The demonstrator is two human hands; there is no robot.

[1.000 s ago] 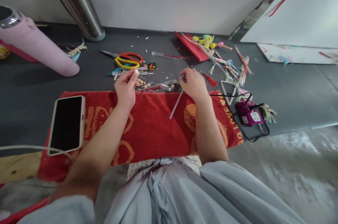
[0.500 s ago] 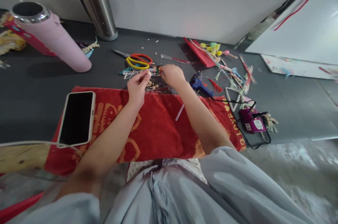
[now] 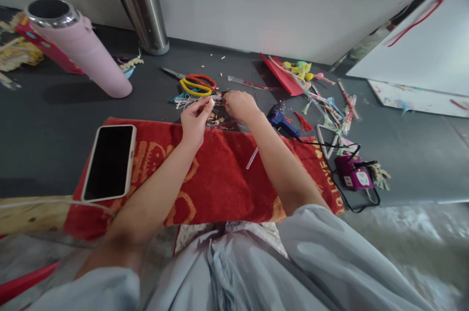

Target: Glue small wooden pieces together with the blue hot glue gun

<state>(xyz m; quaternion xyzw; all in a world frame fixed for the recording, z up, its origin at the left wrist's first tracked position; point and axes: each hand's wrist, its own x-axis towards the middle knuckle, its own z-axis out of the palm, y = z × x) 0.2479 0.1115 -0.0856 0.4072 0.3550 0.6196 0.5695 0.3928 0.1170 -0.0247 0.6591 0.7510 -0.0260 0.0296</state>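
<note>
a: the small pale bead [image 3: 211, 101], where is it?
b: pinched in my left hand [image 3: 194, 118] fingers, above the bead pile [image 3: 215, 118] at the red towel's [image 3: 216, 179] far edge.
a: right hand [image 3: 239, 105]?
b: just beside it, fingers curled; whether they grip anything, i cannot tell. scissors [image 3: 194, 84] lie just beyond on the worktop [image 3: 54, 120].

Towel [image 3: 220, 179]: lies before us along the table's [image 3: 54, 125] near edge.
Phone [image 3: 109, 162]: on the towel's left end.
Our hands: left hand [image 3: 194, 118] and right hand [image 3: 240, 106] sit close together at the towel's far edge, over a heap of small bits [image 3: 214, 118].
Scissors [image 3: 194, 84]: just behind the hands.
Glue gun [image 3: 280, 120]: right of our right hand.
Flask [image 3: 78, 47]: far left, lying tilted.
Metal post [image 3: 141, 6]: behind the scissors, at the wall.
Charger [image 3: 353, 176]: near the towel's right end.
</note>
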